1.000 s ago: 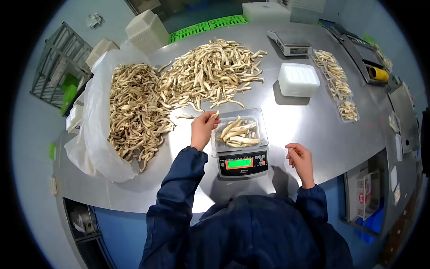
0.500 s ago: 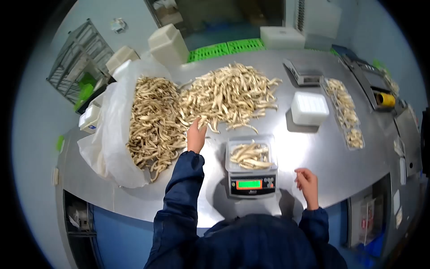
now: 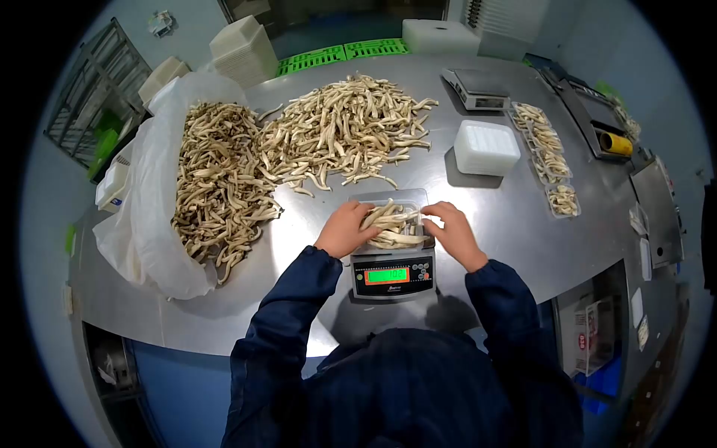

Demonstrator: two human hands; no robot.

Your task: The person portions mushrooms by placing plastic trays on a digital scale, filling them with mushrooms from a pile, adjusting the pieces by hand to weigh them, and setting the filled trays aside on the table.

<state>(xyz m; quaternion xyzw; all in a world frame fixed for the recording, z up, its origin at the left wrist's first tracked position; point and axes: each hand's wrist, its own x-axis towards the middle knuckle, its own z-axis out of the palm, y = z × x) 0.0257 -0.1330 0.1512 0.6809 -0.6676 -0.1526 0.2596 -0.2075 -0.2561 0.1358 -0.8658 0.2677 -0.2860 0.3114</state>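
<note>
A clear plastic tray (image 3: 420, 197) of pale, slender mushrooms (image 3: 396, 237) rests on a digital scale (image 3: 392, 278) with a lit green display. My left hand (image 3: 346, 228) is at the tray's left side, its fingers and thumb closed around mushrooms at the top of the heap. At the right rim, my right hand (image 3: 454, 231) has its thumb and forefinger curled at the mushrooms' ends; the fingertips are partly hidden. Behind the scale lies a large loose pile of mushrooms (image 3: 343, 131). More, browner mushrooms (image 3: 224, 179) spill from a white plastic bag (image 3: 160, 216) on the left.
A stack of white trays (image 3: 486, 148) stands right of the scale. Beyond it are filled mushroom packs (image 3: 551, 166) in a row and a second scale (image 3: 476, 89). A wrapping machine (image 3: 590, 119) is at the far right. Stacked containers (image 3: 243, 52) line the back of the steel table (image 3: 299, 299).
My left hand has moved from the pile's edge to the tray. My right hand has come up from beside the scale to the tray's right rim. The view has shifted slightly.
</note>
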